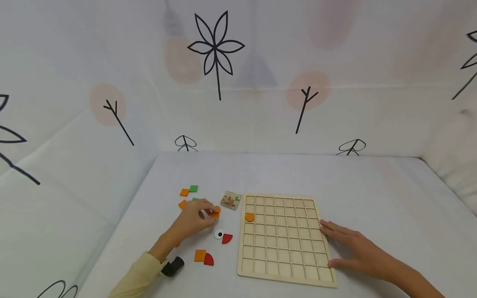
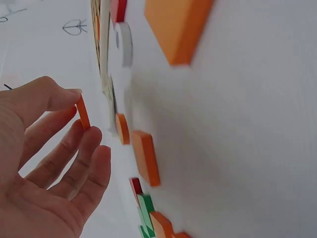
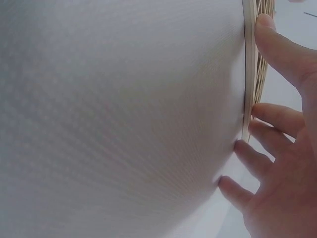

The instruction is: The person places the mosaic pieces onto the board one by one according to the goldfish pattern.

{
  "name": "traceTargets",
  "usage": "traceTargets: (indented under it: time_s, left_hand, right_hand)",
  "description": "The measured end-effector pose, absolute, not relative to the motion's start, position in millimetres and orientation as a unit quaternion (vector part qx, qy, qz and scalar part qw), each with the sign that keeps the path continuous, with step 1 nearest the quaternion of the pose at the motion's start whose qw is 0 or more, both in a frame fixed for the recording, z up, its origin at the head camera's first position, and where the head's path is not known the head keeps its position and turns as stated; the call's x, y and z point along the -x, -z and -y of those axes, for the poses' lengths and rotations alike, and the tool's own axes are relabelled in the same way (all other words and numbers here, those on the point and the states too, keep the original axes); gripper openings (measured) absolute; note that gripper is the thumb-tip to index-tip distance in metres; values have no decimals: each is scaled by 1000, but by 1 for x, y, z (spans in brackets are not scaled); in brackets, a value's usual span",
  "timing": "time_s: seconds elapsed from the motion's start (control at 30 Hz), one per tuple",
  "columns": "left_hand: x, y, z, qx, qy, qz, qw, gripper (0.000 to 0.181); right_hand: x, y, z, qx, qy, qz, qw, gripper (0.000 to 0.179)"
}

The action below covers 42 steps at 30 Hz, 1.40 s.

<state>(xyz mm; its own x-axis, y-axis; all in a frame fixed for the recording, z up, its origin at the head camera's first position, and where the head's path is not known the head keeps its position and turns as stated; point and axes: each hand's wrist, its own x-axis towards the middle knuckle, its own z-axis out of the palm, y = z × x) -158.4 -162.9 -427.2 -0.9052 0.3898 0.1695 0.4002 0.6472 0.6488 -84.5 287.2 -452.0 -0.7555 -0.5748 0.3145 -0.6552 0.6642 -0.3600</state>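
Imo a light pinch works best here: my left hand [image 1: 195, 215] has an orange piece [image 2: 83, 113] by its edges, left of the board [image 1: 287, 279], while my right hand [image 1: 350, 248], fingers loosely extended, should steady the board's right edge.

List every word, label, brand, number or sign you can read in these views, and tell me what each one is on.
None: no readable words, labels, brands or numbers in any view.
Patterned card: a grid of small coloured squares; too small to tell whether it carries any writing.
Wooden grid board: no lettering visible.
Backdrop: line-drawn plants and faint coloured shapes, no text.
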Motion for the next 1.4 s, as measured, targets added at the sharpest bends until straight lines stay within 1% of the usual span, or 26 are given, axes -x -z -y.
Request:
traceTargets:
  time_s: [0.33,0.57,0.83,1.03,1.4]
  left_hand:
    - [146,420,139,275,380,883,4,13]
    - [139,422,122,299,391,870,-21,15]
    - [135,426,104,337,407,848,-48,13]
    - [132,431,91,344,381,855,-69,9]
    - [125,433,81,345,353,866,-76,10]
  right_hand:
    - [86,453,-288,-347,-236,903,94,74]
    - [87,452,-288,-344,-226,906,96,75]
    - [87,449,-288,-347,-230,904,97,75]
    - [87,450,-289,-350,-238,901,98,75]
    - [82,451,-287,-316,-245,914,70,75]
